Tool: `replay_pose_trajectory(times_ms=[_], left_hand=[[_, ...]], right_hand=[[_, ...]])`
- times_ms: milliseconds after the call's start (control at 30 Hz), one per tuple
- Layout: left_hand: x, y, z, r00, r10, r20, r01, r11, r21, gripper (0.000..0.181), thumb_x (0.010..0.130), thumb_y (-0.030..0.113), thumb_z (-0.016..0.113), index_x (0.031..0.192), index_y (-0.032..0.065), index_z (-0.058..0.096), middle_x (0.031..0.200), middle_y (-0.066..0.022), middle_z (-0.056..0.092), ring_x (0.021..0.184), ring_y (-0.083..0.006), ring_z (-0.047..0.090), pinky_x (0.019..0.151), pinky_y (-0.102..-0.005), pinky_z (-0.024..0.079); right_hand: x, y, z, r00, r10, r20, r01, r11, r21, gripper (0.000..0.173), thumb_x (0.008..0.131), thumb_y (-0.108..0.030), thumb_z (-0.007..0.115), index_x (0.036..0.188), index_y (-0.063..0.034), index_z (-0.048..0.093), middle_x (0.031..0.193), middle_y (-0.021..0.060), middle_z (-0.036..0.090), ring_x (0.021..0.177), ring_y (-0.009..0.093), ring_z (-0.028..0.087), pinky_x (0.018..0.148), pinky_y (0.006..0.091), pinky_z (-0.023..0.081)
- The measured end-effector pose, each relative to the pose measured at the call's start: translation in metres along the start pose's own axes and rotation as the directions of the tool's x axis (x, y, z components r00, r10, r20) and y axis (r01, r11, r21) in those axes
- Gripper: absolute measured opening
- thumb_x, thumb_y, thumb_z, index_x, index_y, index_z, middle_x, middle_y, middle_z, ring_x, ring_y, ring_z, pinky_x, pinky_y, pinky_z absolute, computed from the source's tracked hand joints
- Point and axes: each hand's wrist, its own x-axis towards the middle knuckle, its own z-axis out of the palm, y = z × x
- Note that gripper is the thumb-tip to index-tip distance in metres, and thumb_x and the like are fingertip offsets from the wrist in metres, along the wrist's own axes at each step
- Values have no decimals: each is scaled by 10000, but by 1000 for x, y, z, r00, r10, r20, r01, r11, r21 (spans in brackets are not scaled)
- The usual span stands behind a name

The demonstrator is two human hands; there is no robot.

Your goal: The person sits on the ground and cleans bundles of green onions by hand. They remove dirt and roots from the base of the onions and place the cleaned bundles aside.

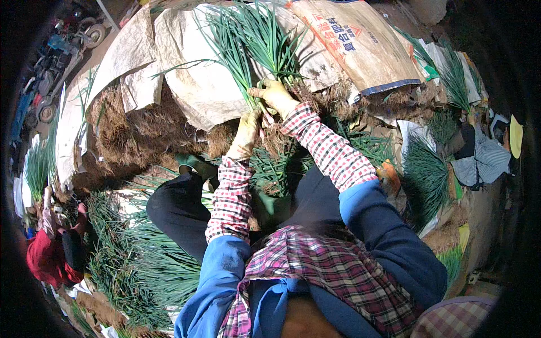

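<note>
My left hand (248, 131), in a pale yellow glove, is closed around the lower stems of a bunch of green onions (236, 69). Just to its right, my right hand (274, 98), gloved alike, reaches over the same bunch near the pale bulbs, its thumb and fingers at the stems. Whether it grips them cannot be told. A second green onion bunch (270, 42) lies beside and behind, leaves pointing away over a white woven sack (190, 93). Brown roots hang below my hands.
A printed fertilizer sack (351, 46) covers more rooted plants at the right. Root masses (127, 126) line the pile's front edge. Cut green leaves (169, 257) lie at lower left. A co-worker in red (50, 257) is at far left, another in grey (486, 156) at far right.
</note>
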Motion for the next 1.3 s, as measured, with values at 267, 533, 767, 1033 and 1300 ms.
replay_pose_trajectory(times_ms=[267, 533, 767, 1033, 1300], left_hand=[[-2, -22, -22, 999, 46, -7, -45, 996, 80, 312, 938, 236, 406, 903, -2, 605, 698, -33, 617, 494, -88, 503, 428, -203, 384], [-13, -6, -1, 966, -77, -248, -34, 910, -413, 223, 897, 172, 490, 1038, 19, 570, 729, -32, 596, 568, -110, 536, 497, -212, 421], [-7, -18, -9, 963, -81, -255, -62, 861, -505, 117, 886, 81, 503, 951, 21, 580, 731, -31, 603, 537, -111, 522, 470, -223, 425], [-18, -14, 12, 935, -1, -356, -126, 934, -334, 150, 859, 74, 557, 991, 4, 576, 761, -39, 610, 558, -82, 525, 465, -210, 416], [-18, -35, -18, 888, 140, -438, -142, 989, 28, 251, 814, 54, 630, 1048, -4, 557, 903, -14, 615, 767, -106, 532, 719, -235, 415]], right_hand=[[4, 2, 14, 990, -31, -139, -10, 957, -290, 268, 726, -164, 673, 938, -11, 612, 856, 111, 647, 737, 185, 592, 706, 307, 467], [-33, -9, 41, 952, 171, -254, -92, 950, 297, 122, 806, -119, 598, 889, -86, 515, 600, -10, 471, 395, 98, 374, 337, 246, 292], [-40, 1, 47, 957, 179, -230, -71, 908, 412, 118, 801, -74, 589, 871, -47, 498, 590, 0, 481, 438, 106, 414, 339, 262, 321], [-40, 37, 31, 913, 317, -256, 156, 307, 939, 209, 858, -254, 403, 686, -143, 446, 553, -39, 385, 414, 93, 333, 377, 236, 303], [-103, 38, -29, 861, 77, -502, 327, 672, 665, 164, 829, -144, 403, 669, -118, 425, 585, -1, 408, 426, 107, 313, 428, 246, 284]])
